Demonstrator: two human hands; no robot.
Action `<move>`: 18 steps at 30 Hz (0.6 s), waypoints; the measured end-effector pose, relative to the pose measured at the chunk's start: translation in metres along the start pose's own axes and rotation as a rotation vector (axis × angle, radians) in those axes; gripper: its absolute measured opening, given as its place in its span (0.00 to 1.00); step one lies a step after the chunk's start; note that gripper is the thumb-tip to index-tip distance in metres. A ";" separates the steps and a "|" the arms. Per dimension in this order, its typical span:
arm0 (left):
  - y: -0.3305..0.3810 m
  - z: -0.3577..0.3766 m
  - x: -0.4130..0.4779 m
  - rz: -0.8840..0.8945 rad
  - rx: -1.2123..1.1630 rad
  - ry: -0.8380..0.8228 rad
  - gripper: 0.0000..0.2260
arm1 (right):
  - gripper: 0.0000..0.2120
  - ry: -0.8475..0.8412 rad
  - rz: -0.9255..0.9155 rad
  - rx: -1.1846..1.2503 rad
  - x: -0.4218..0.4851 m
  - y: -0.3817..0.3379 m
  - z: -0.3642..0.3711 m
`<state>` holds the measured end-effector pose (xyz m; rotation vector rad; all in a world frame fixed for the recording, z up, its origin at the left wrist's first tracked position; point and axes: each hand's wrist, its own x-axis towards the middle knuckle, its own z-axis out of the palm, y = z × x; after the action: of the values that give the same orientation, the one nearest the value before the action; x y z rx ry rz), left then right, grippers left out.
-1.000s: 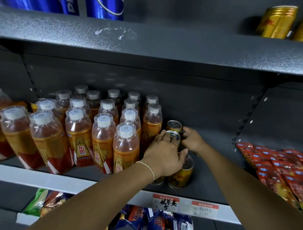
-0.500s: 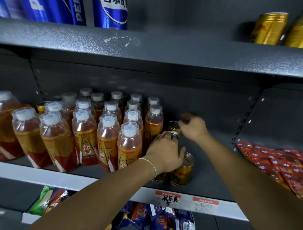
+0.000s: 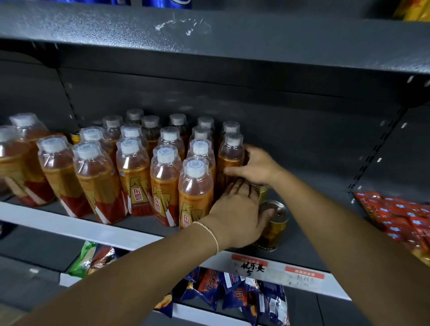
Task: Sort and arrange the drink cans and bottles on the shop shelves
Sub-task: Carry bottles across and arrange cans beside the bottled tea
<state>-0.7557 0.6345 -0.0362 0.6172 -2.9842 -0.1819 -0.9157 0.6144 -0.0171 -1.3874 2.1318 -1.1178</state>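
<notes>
Since a second ago the right hand (image 3: 256,167) has been moved off the short gold metal cans (image 3: 273,223) and is now wrapped round the white-capped orange plastic bottle (image 3: 231,158) just left of it. The left hand (image 3: 237,216) is laid flat, fingers straight, over the cans beneath it. The bottle row is probably being squared first. The dark grey metal shelf (image 3: 325,209) is seen right of both hands.

**Hidden and cropped stock**

The left hand (image 3: 235,209) covers most of a rear gold metal can (image 3: 262,190) and part of the front gold metal can (image 3: 275,229). The right hand (image 3: 256,166) masks the label of the orange plastic bottle (image 3: 231,151) it grips. The top edge crops the blue cans (image 3: 167,1).
</notes>
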 end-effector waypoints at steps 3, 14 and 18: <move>-0.003 0.000 -0.002 -0.003 -0.010 -0.001 0.33 | 0.30 0.045 0.036 0.039 -0.002 -0.003 0.002; -0.011 -0.004 -0.019 0.117 0.009 0.077 0.30 | 0.30 0.402 -0.160 0.115 -0.040 -0.042 -0.006; -0.018 -0.011 -0.035 0.206 -0.041 0.138 0.27 | 0.35 0.565 -0.336 -0.114 -0.071 -0.063 -0.004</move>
<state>-0.7157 0.6315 -0.0303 0.3017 -2.8772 -0.1766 -0.8482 0.6654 0.0263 -1.6793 2.4186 -1.7097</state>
